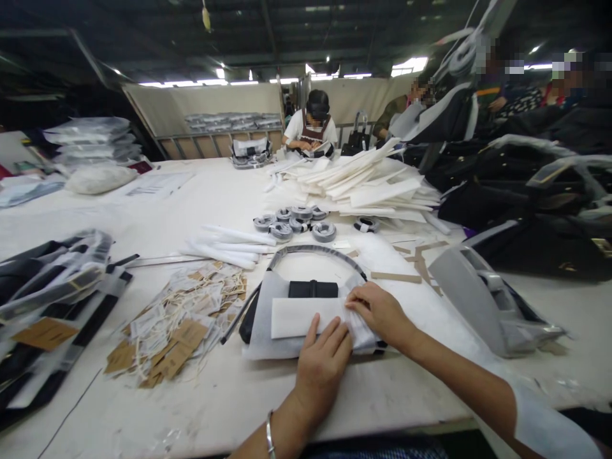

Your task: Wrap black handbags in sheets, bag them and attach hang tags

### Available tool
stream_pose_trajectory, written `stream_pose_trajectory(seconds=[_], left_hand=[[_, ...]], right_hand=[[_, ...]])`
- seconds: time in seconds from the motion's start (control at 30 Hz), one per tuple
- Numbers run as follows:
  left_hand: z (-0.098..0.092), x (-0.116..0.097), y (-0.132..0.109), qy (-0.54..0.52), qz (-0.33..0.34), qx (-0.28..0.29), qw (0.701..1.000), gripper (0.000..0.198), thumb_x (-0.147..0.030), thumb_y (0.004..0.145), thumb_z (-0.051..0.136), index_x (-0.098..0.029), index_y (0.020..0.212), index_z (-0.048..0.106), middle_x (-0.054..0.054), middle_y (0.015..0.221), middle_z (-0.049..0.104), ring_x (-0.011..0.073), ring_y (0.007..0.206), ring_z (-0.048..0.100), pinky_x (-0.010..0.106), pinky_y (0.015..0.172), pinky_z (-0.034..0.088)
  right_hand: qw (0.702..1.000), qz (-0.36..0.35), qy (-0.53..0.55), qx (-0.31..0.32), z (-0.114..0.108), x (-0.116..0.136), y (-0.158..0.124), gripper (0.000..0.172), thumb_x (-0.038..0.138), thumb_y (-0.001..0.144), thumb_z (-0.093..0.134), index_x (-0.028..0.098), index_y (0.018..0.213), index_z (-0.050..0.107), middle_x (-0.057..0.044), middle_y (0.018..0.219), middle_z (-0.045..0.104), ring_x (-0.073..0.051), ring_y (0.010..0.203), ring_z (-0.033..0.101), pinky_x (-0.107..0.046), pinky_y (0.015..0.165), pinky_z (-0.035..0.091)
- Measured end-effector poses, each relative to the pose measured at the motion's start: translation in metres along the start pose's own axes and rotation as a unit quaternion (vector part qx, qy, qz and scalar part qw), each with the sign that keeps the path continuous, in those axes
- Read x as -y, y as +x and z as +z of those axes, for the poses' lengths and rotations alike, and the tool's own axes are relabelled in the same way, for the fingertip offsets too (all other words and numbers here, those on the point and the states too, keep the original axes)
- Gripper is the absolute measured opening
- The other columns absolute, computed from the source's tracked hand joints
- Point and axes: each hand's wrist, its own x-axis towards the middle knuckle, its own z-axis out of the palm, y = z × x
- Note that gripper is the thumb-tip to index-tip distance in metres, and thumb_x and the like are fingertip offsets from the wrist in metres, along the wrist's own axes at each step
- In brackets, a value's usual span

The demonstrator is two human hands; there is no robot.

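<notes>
A black handbag lies flat on the table in front of me, its wrapped handle curving away at the far side. White tissue paper covers most of the bag, leaving a dark flap showing. Across the paper rests a white rectangular foam sheet. My left hand presses down on the sheet's near edge, fingers spread. At the bag's right side, my right hand pinches the tissue paper near the sheet's right end; its fingertips partly hide the fold.
Paper tags with strings are heaped at left, beside wrapped black bags. White foam rolls, coiled straps and stacked foam sheets lie beyond. A grey-wrapped bag stands at right. A co-worker sits across the table.
</notes>
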Motion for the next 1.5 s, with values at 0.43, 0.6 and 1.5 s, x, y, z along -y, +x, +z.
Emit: stream_pose_trajectory(seconds=[0.43, 0.6, 1.5], left_hand=[[-0.006, 0.004, 0.009, 0.036, 0.032, 0.053, 0.997, 0.023, -0.01, 0.096, 0.042, -0.018, 0.099, 0.063, 0.007, 0.133, 0.065, 0.024, 0.126, 0.059, 0.043, 0.102, 0.054], [-0.005, 0.004, 0.009, 0.031, 0.037, 0.05, 0.998, 0.03, -0.005, 0.09, 0.039, -0.015, 0.11, 0.06, 0.007, 0.122, 0.071, 0.0215, 0.115, 0.066, 0.041, 0.102, 0.053], [-0.006, 0.011, 0.006, 0.075, 0.078, 0.039, 0.993, 0.044, -0.008, 0.09, 0.04, -0.011, 0.13, 0.055, 0.011, 0.124, 0.07, 0.0219, 0.112, 0.068, 0.04, 0.102, 0.051]], right_hand=[[0.999, 0.014, 0.007, 0.034, 0.001, -0.011, 0.014, 0.011, 0.017, 0.082, 0.069, 0.021, 0.085, 0.059, 0.003, 0.084, 0.059, -0.012, 0.068, 0.053, -0.025, 0.064, 0.039], [1.0, 0.028, 0.009, -0.003, 0.004, -0.008, 0.016, 0.016, 0.018, 0.078, 0.073, 0.02, 0.085, 0.06, 0.003, 0.08, 0.061, -0.011, 0.064, 0.052, -0.024, 0.061, 0.039], [0.952, 0.192, 0.025, -0.238, -0.203, -0.14, -0.102, 0.035, 0.029, 0.077, 0.072, 0.0, 0.057, 0.068, -0.012, 0.061, 0.071, -0.008, 0.044, 0.064, -0.011, 0.047, 0.041]])
